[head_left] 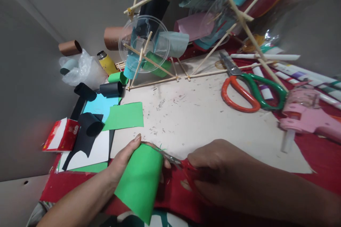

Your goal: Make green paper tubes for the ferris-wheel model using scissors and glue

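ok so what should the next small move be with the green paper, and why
Probably a careful snip along its top edge: the left hand holds the green paper curved, and the right hand has the red-handled scissors with their blades at that edge.

Plain grey walls (87, 3) meet in a corner behind a red-covered table (322, 154) in dim light.

Green paper (140, 181) — matt; scissor blades (172, 157) — glossy metal.
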`<state>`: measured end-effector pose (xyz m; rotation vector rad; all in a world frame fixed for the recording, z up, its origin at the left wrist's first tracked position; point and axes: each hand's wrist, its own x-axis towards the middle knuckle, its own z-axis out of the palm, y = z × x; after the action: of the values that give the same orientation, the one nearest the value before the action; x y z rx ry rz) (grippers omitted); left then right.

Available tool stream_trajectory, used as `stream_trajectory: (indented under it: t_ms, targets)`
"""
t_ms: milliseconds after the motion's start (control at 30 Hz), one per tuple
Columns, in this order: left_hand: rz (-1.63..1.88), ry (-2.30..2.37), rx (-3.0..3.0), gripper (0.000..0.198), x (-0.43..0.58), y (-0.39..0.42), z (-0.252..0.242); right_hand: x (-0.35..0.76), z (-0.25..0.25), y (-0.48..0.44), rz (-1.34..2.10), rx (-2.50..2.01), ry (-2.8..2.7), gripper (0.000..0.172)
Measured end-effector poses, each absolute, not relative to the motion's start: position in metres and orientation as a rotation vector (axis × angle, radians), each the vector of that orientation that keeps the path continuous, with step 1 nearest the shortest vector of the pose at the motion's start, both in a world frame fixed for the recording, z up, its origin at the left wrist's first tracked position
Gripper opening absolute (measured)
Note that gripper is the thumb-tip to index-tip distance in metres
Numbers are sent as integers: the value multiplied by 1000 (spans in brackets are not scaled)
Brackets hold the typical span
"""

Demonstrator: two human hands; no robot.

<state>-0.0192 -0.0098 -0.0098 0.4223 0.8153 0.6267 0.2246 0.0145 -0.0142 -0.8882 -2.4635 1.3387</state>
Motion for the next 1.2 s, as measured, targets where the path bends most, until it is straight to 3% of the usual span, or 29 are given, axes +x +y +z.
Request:
stream_trajectory:
  t_ms: [167, 1200]
  targets:
    - [757, 950, 553, 49, -17, -13, -8, 224, -10, 16, 1403, -901, -2463, 18]
    - [682, 813, 538, 52, -25, -8, -10, 228, -11, 17, 1332, -864, -2520, 21]
